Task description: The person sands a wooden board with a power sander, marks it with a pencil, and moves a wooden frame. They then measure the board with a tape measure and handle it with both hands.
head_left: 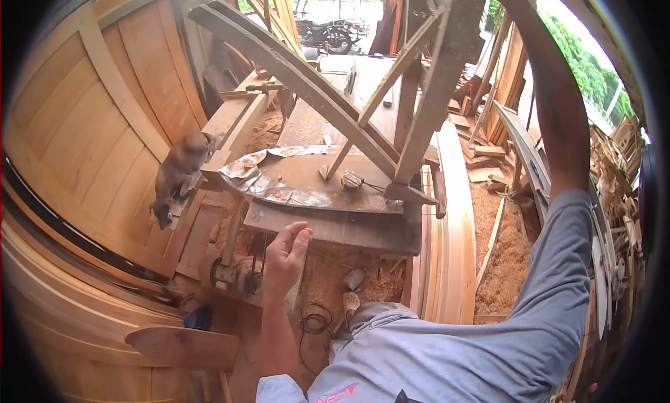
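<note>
My left hand (pixel 287 258) is raised in front of the workbench (pixel 335 227), fingers curled in and thumb against them, with nothing showing between them. My right arm (pixel 562 103) stretches up along the right side to the top edge of the view, where the hand is out of sight. Ahead of me, a frame of joined wooden beams (pixel 293 71) stands tilted over the bench, its thick upright post (pixel 441 82) near my right arm. A crumpled, dusty sheet (pixel 276 189) lies on the bench beside a small tape-like roll (pixel 352 180).
Large panelled wooden doors (pixel 98 110) lean on the left. Long pale planks (pixel 450 235) run along the bench's right side. Sawdust (pixel 506 242) and offcuts cover the floor. A dark cable (pixel 315 319) coils below, near a motor-like machine (pixel 234 274). A motorcycle (pixel 328 36) stands outside.
</note>
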`<state>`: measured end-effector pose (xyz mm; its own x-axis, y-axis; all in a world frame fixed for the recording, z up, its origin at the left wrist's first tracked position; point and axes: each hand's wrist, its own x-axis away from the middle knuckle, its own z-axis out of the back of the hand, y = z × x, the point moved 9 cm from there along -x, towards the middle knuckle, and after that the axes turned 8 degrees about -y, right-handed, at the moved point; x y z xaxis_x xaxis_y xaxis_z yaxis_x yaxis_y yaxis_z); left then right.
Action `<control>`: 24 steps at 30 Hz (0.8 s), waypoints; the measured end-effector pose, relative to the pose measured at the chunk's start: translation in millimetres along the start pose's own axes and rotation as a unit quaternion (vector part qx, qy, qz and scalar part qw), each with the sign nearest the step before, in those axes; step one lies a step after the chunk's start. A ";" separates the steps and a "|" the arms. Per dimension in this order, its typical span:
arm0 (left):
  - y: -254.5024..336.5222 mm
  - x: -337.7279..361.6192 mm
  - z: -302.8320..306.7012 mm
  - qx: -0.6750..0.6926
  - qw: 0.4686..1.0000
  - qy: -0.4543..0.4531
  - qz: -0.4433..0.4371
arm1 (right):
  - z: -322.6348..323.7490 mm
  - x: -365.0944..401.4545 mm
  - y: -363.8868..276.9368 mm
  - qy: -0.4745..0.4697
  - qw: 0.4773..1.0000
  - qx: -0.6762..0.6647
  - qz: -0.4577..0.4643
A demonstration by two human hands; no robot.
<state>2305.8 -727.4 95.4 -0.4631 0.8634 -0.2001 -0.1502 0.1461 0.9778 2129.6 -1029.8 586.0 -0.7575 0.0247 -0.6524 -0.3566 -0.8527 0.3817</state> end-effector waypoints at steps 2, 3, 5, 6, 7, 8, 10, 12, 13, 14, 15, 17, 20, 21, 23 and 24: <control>-8.7 -22.1 -2.8 0.012 1.000 -0.013 0.004 | 16.1 34.6 7.3 0.050 0.954 -0.208 -0.209; -14.3 -34.0 -5.7 -0.009 0.999 -0.030 0.023 | 16.7 37.7 -1.7 0.045 0.955 -0.208 -0.205; -31.5 -58.8 -9.8 -0.035 0.997 -0.048 0.049 | 25.0 52.9 -5.1 0.106 0.927 -0.223 -0.282; -39.8 -74.5 -11.9 -0.031 0.997 -0.049 0.046 | 40.7 59.2 -34.9 0.145 0.931 -0.167 -0.289; -49.4 -87.9 -14.2 -0.019 0.998 -0.045 0.044 | 45.5 62.2 -45.8 0.147 0.944 -0.165 -0.245; -61.6 -99.7 -17.4 -0.005 0.998 -0.041 0.044 | 46.2 62.9 -53.8 0.145 0.955 -0.162 -0.202; -91.4 -122.0 -28.2 0.013 0.998 -0.042 0.039 | 41.6 66.2 -60.7 0.168 0.958 -0.120 -0.199; -114.7 -143.5 -35.7 -0.009 0.997 -0.045 0.055 | 44.6 69.4 -61.7 0.201 0.957 -0.074 -0.194; -126.5 -156.4 -38.5 -0.041 0.996 -0.056 0.055 | 42.7 67.9 -60.5 0.192 0.961 -0.076 -0.182; -139.3 -169.3 -38.9 -0.084 0.993 -0.060 0.051 | 40.7 68.0 -61.4 0.183 0.965 -0.078 -0.171; -149.3 -181.8 -37.5 -0.135 0.988 -0.055 0.054 | 42.7 70.7 -71.5 0.199 0.958 -0.019 -0.208; -171.2 -212.2 -37.1 -0.204 0.977 -0.057 0.022 | 43.0 72.8 -58.5 0.213 0.953 -0.035 -0.215; -196.9 -255.7 -46.8 -0.274 0.954 -0.100 -0.075 | 56.9 79.8 -24.4 0.190 0.964 -0.040 -0.181; -209.5 -267.3 -53.2 -0.271 0.951 -0.133 -0.059 | 62.9 78.8 -12.0 0.111 0.976 0.029 -0.183; -225.8 -287.4 -63.7 -0.274 0.941 -0.191 -0.055 | 62.6 78.0 2.1 -0.043 0.968 0.160 -0.190; -234.4 -292.1 -68.8 -0.275 0.936 -0.212 -0.067 | 58.1 76.4 -6.9 -0.047 0.964 0.172 -0.199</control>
<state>2416.2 -1047.0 -79.5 -0.0383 0.9861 -0.1616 -0.6619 0.0961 0.7434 2042.4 -991.8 571.5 -0.5626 0.3750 -0.7368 -0.7777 -0.5423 0.3179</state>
